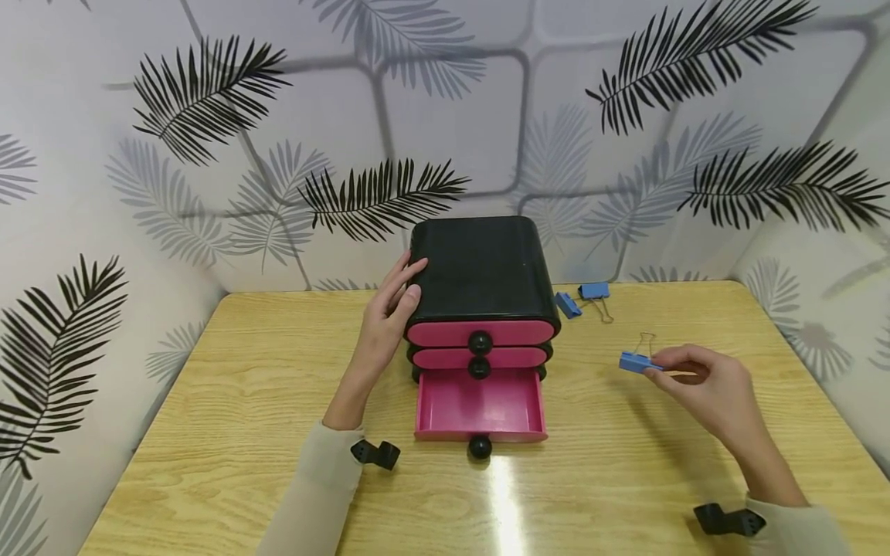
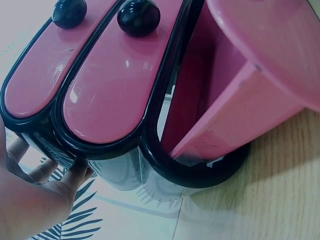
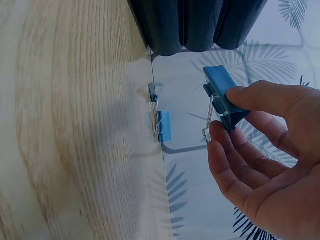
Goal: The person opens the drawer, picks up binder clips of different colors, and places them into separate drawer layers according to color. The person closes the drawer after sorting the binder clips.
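A black drawer box (image 1: 480, 266) with pink fronts stands on the table, its bottom drawer (image 1: 480, 401) pulled out and bare inside. My left hand (image 1: 385, 316) rests against the box's left side, the fingers near its upper edge; the left wrist view shows that hand (image 2: 40, 185) touching the side by the upper drawers. In my right hand (image 1: 716, 386) a blue binder clip (image 1: 636, 362) is pinched between thumb and fingers, held to the right of the box above the table. The right wrist view shows the clip (image 3: 222, 92) with its wire handle hanging out.
Two more blue binder clips lie behind and right of the box, one clip (image 1: 568, 305) close against it and the other clip (image 1: 594, 291) beside it. A patterned wall covering (image 1: 452, 116) rises directly behind the wooden table (image 1: 278, 432).
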{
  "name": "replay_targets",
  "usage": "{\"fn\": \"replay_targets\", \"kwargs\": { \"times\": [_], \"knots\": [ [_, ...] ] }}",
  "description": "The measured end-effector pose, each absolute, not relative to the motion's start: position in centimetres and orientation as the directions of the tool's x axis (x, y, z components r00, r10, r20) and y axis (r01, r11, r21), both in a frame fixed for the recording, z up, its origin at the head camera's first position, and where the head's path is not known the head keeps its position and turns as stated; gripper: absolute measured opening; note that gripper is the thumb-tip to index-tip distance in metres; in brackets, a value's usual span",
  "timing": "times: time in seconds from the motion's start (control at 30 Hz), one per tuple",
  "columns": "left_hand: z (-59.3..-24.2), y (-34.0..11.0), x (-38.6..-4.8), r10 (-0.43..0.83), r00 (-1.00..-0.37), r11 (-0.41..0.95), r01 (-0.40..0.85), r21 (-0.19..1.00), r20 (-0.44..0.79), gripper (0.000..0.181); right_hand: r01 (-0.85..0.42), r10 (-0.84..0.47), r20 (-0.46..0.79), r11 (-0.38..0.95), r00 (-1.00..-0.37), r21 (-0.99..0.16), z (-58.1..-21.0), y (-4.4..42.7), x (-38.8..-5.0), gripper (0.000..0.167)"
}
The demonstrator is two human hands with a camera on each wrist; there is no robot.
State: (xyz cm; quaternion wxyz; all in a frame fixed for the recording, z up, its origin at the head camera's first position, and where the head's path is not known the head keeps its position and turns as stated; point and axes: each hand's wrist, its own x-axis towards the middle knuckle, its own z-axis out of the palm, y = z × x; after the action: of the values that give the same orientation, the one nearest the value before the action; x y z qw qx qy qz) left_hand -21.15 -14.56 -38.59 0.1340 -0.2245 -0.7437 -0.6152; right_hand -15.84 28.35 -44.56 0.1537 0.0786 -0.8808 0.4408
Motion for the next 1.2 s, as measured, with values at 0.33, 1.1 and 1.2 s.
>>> {"fn": "replay_targets", "kwargs": {
  "times": [0.33,1.1,1.2],
  "knots": [
    [-38.4,-14.6,-21.2,0.181,-0.863,0.121,0.496,0.86,0.472,0.045,-0.323,-0.026,0.389,0.61,-0.921,-0.724,-43.9,26.7,-15.0,0.013],
    [-38.5,-14.7,-21.1,0.182,-0.872,0.109,0.478,0.872,0.455,0.045,-0.441,-0.111,0.451,0.505,-0.886,-0.742,-44.3,23.6,-13.3,0.021],
    [-38.6,-14.7,-21.1,0.181,-0.871,0.107,0.479,0.871,0.456,0.045,-0.446,-0.119,0.45,0.491,-0.885,-0.748,-44.1,23.2,-13.0,0.022]
  ]
}}
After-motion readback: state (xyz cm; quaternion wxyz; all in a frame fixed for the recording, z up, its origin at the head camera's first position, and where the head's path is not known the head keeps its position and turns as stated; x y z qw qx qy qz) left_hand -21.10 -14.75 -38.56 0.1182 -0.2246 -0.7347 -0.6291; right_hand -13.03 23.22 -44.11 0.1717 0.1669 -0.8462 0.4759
